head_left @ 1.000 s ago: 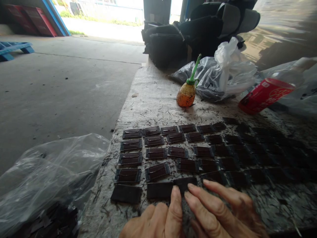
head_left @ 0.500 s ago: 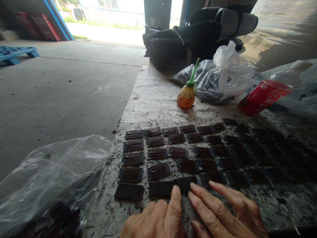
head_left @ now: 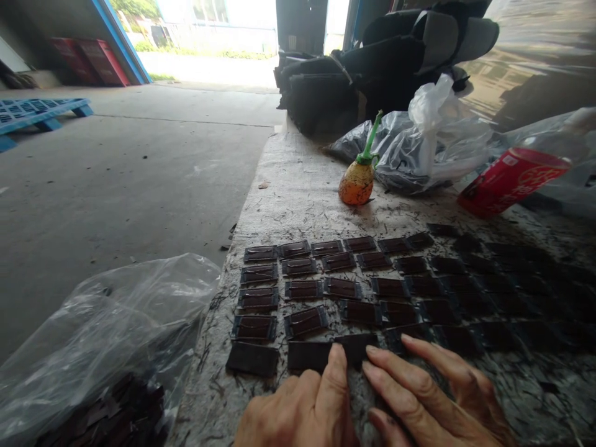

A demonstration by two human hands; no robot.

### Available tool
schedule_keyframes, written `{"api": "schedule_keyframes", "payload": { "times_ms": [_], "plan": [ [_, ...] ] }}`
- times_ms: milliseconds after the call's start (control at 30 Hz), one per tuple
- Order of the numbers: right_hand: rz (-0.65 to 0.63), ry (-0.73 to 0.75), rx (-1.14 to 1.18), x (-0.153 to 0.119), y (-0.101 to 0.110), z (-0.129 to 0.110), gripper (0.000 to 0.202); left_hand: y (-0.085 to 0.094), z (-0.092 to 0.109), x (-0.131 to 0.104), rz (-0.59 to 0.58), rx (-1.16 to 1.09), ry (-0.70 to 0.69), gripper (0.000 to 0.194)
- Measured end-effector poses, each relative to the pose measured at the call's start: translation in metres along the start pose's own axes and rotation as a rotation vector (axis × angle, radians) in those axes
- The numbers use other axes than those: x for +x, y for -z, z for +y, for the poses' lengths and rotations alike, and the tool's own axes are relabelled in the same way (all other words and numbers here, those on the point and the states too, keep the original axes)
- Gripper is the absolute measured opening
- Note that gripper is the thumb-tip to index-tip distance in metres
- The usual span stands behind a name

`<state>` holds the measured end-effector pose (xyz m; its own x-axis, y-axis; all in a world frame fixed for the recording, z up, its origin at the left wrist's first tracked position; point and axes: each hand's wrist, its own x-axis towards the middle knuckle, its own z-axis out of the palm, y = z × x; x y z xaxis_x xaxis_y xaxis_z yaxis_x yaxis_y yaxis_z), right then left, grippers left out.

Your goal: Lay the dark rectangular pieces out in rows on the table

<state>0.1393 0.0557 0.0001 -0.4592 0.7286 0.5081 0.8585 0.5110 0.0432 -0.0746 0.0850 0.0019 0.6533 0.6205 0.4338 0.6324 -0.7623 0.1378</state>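
Dark rectangular patch (head_left: pixel 356 346) lay flat in the nearest row of the grid, at 6 o'clock on the surface (head_left: pixel 302 192), its near edge under the fingertips of both hands. Left hand (head_left: pixel 302 413) rested knuckles up, fingers loosely curled, forefinger extended onto the patch; it gripped nothing. Right hand (head_left: pixel 433 397) lay spread and flat, fingers open, pressing the same piece and the material beneath.

Compared with a second earlier, both hands and the patch held the same position relative to the grid; only the camera had drifted slightly. Judged: the piece was being pressed into line, not lifted.

Grid of patches (head_left: pixel 344 288): small, thin, matte dark rectangles with reddish ribbed centres, set in neat rows, edges just apart. The surface was a pale, coarse woven covering littered with dark threads.

At 8 o'clock, a crinkled clear plastic bag (head_left: pixel 102 335) held more dark pieces. At 12 o'clock, an orange bulb-shaped bottle (head_left: pixel 357 183) with a green spout stood upright; at 1 o'clock, a knotted bag (head_left: pixel 419 149); at 2 o'clock, a red-labelled bottle (head_left: pixel 510 180) lay tilted
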Motion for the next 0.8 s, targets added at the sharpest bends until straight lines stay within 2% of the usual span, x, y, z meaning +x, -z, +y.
{"api": "schedule_keyframes", "payload": {
  "times_ms": [133,233,367,433,533,600,667,800],
  "plan": [
    [-0.005,-0.030,0.012,0.001,0.001,0.003,0.029,0.000,0.000,0.001,-0.038,-0.069,0.064,0.031],
    [0.013,-0.031,0.039,0.008,-0.002,-0.005,0.035,0.003,0.003,0.004,-0.101,-0.165,0.116,0.034],
    [0.108,-0.235,0.201,0.018,-0.011,-0.024,0.028,0.013,0.003,0.015,-0.218,-0.390,0.267,0.033],
    [0.138,-0.301,0.243,0.021,-0.014,-0.031,0.027,0.020,-0.001,0.021,-0.234,-0.598,0.429,0.029],
    [0.126,-0.301,0.248,0.022,-0.015,-0.035,0.028,0.028,-0.011,0.022,-0.114,-1.040,0.802,0.021],
    [0.118,-0.312,0.250,0.022,-0.015,-0.035,0.028,0.031,-0.016,0.019,-0.037,-1.244,0.960,0.027],
    [0.118,-0.309,0.237,0.021,-0.015,-0.035,0.028,0.031,-0.019,0.016,0.014,-1.344,1.008,0.033],
    [0.136,-0.283,0.207,0.022,-0.016,-0.035,0.024,0.033,-0.025,0.014,0.186,-1.557,1.066,0.028]
  ]
}}
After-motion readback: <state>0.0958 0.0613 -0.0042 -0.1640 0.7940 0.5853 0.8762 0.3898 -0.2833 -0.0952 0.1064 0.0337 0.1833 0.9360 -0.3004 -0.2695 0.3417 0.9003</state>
